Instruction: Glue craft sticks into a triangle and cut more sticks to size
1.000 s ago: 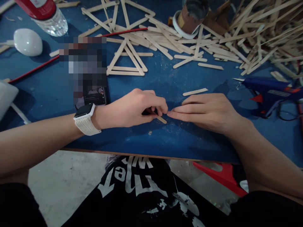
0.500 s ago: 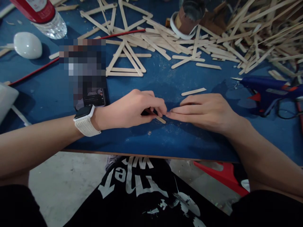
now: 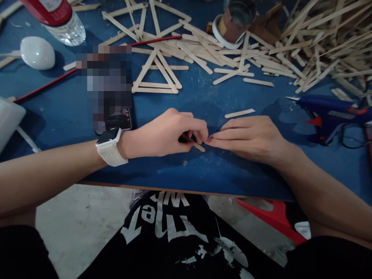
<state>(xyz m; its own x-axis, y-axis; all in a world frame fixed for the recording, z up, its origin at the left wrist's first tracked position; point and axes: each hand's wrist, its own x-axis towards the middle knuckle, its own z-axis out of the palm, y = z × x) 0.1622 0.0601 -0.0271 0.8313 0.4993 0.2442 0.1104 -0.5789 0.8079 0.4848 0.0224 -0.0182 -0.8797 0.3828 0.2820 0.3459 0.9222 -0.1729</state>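
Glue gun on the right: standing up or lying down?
Lying down. The blue glue gun rests on its side on the blue table, nozzle pointing left, apart from both hands.

Both forearms are bare, with no sleeves in view. A smartwatch (image 3: 109,136) with a dark rectangular face sits on a white woven band (image 3: 112,154) at the left wrist. Below it shows a black T-shirt (image 3: 174,240) printed with white lettering and small white graphics.

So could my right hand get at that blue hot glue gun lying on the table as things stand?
Probably yes. The right hand rests flat on the blue table, and the blue hot glue gun lies on that same side with only bare tabletop between. The hand would first have to let go of the short wooden stick.
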